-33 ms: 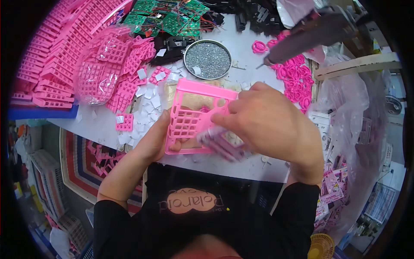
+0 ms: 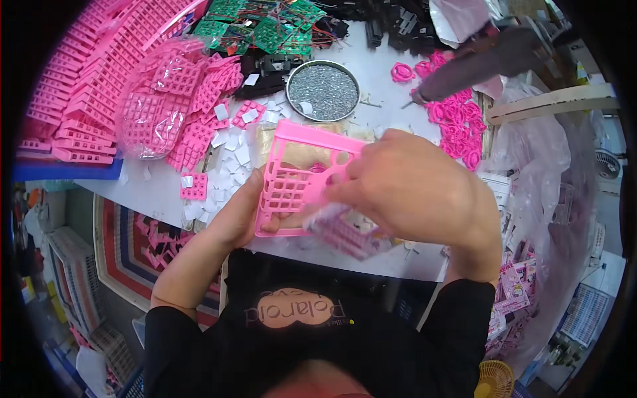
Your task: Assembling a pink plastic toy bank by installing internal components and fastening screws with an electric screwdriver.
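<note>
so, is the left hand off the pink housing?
No, the left hand grips the pink housing by its left side, the thumb lying along that edge.

So much pink from where I'm standing: the gridded casing is bubblegum pink, the rings hotter pink. Circuit boards green, little squares white, shirt black, floor-level sheet striped red, white and blue.

Tabletop brightly lit; glare on plastic bag at ten o'clock. Printed piece, five o'clock off centre, motion-blurred. Rim bowed, corners black.
</note>
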Tool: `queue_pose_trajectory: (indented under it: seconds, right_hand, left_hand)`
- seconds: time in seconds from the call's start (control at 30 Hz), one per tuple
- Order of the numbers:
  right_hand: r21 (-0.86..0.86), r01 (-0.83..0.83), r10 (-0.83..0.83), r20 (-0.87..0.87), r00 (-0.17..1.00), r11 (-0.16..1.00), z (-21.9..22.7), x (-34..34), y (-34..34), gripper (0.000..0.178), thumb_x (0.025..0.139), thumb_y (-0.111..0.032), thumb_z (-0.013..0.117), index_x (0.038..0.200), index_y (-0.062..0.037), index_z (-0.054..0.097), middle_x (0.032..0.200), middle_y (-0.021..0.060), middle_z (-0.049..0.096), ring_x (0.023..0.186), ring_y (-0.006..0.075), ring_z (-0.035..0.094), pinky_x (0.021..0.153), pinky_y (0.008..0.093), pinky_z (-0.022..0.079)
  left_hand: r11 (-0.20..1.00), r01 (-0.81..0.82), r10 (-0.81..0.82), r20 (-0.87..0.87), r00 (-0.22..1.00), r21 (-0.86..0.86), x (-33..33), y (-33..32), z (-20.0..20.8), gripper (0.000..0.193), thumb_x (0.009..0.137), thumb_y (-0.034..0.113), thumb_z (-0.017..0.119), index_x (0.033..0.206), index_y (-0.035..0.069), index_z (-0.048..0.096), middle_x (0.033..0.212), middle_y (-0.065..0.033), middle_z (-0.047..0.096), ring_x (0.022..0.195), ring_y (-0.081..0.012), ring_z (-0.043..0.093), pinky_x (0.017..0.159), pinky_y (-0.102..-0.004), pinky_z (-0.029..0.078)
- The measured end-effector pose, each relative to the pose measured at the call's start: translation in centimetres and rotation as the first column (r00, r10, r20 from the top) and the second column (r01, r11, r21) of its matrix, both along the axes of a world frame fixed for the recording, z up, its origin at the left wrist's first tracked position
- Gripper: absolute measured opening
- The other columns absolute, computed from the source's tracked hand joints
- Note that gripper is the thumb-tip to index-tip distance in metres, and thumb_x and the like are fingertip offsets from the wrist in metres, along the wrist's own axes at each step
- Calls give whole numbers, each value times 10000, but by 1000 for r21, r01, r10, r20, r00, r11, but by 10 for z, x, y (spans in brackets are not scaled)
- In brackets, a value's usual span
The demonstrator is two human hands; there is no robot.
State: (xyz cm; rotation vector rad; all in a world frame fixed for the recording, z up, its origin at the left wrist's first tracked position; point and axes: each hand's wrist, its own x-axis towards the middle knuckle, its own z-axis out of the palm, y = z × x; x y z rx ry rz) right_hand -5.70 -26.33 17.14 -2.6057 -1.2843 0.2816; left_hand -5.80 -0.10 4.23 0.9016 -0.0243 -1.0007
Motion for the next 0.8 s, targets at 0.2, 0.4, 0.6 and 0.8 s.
queue_pose_trajectory:
  seconds: [0.2, 0.4, 0.6, 0.8]
  right_hand:
    - [324, -140, 31, 321, 946, 936, -21, 39, 60, 384, 783, -205, 742, 1150, -96, 716, 1086, 89, 633, 1050, 287, 592, 893, 413, 489]
    - [724, 626, -372, -518, 771, 290, -68, 3, -3, 840, 745, -150, 824, 1468, -8, 419, 1300, 118, 583, 1183, 194, 554, 961, 358, 492]
    - [517, 855, 185, -838, 514, -38, -120, -39, 59, 725, 870, -100, 753, 1463, 14, 352, 1306, 103, 583, 1142, 152, 593, 975, 334, 495]
    - [724, 689, -166, -683, 711, -25, -125, -39, 77, 679, 908, -165, 728, 1445, 33, 364, 1269, 103, 601, 1120, 155, 600, 959, 328, 493]
  left_hand:
    - [998, -69, 70, 52, 996, -10, -12, 5, 15, 714, 898, 283, 690, 1482, 17, 377, 1390, -151, 548, 1272, -267, 566, 1082, -425, 453]
    - [969, -244, 236, -124, 964, -46, -12, 34, 15, 791, 796, 89, 714, 1493, 6, 350, 1336, -151, 573, 1212, -264, 594, 1049, -443, 477]
    - [797, -592, 482, 466, 742, 120, -18, -2, 9, 791, 845, 46, 639, 1518, -46, 234, 1405, -182, 446, 1295, -266, 492, 1090, -407, 398]
    - [549, -801, -55, 967, 250, 238, -3, -4, 14, 1068, 710, 53, 774, 1576, -10, 152, 1379, -152, 405, 1083, -208, 486, 937, -347, 449]
